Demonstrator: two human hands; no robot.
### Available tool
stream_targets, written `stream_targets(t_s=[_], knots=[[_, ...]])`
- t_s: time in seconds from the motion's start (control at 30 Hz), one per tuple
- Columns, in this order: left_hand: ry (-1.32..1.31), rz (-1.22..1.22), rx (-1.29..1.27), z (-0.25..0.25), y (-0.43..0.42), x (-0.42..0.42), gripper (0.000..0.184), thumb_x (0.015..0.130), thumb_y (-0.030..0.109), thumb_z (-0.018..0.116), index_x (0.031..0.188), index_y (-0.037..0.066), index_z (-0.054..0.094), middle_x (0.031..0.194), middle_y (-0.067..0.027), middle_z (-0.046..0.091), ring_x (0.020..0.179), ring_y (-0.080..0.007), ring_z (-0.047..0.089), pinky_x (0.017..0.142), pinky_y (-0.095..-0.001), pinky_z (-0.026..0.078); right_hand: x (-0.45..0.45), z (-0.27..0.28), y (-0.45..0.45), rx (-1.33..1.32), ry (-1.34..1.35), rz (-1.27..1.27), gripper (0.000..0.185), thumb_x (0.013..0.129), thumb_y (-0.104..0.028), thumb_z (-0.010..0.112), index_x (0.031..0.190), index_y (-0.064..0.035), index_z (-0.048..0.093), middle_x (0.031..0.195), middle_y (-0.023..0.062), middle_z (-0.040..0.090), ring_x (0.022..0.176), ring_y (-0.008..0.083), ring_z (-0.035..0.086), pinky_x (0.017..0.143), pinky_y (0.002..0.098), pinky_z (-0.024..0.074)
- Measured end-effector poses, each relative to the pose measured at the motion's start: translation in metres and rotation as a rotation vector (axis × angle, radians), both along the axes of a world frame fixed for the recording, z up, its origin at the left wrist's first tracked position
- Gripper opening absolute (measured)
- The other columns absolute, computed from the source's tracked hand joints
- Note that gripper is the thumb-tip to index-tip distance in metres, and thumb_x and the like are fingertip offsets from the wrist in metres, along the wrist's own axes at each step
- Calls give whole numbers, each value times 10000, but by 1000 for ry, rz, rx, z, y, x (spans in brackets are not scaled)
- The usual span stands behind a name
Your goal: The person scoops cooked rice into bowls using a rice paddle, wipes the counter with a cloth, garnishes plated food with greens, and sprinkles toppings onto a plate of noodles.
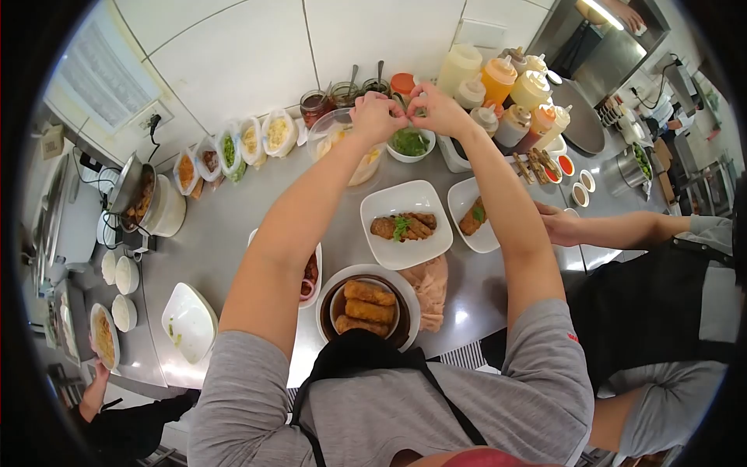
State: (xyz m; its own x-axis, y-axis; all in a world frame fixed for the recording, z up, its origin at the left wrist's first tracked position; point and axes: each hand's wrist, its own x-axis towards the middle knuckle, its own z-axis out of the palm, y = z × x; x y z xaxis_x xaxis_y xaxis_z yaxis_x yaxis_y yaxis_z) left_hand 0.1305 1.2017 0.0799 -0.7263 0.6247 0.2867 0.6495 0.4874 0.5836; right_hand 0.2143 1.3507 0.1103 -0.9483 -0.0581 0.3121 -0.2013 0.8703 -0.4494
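My left hand and my right hand are close together at the back of the counter, fingertips pinched nearly touching. What they pinch is too small to make out. Just below them is a white bowl of green herb leaves. Under my left wrist stands a clear tub with pale contents. Nearer to me, a square white dish holds browned rolls topped with a green sprig. A second white dish with similar food is partly hidden by my right forearm.
Squeeze bottles crowd the back right. Bags of chopped ingredients line the wall. A bowl of fried rolls stands near my apron. A co-worker's hand reaches in from the right; another person's hand holds a dish at left.
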Motion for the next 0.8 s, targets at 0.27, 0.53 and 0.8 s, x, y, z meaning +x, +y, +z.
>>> stream_targets(t_s=[0.27,0.53,0.8], knots=[[-19,-17,-22,-1,-1,-8,151,606,335,654,731,252,666,1088,-46,504,1061,-281,410,877,-438,318,-4,1,3,140,66,-44,92,637,-175,619,687,-102,595,933,70,505,896,244,504,768,330,428],[-299,-197,60,-4,2,-31,236,633,358,620,844,273,684,1026,-16,577,1041,-246,485,866,-419,365,-5,2,12,-26,-51,8,105,673,-176,593,727,-88,609,929,83,516,862,243,517,767,324,424],[37,-26,-87,1,-2,-9,203,640,348,631,822,276,684,1062,-35,563,1052,-286,465,875,-429,354,-10,0,14,201,-132,-39,101,710,-169,576,763,-96,622,915,92,541,871,243,518,742,325,428]])
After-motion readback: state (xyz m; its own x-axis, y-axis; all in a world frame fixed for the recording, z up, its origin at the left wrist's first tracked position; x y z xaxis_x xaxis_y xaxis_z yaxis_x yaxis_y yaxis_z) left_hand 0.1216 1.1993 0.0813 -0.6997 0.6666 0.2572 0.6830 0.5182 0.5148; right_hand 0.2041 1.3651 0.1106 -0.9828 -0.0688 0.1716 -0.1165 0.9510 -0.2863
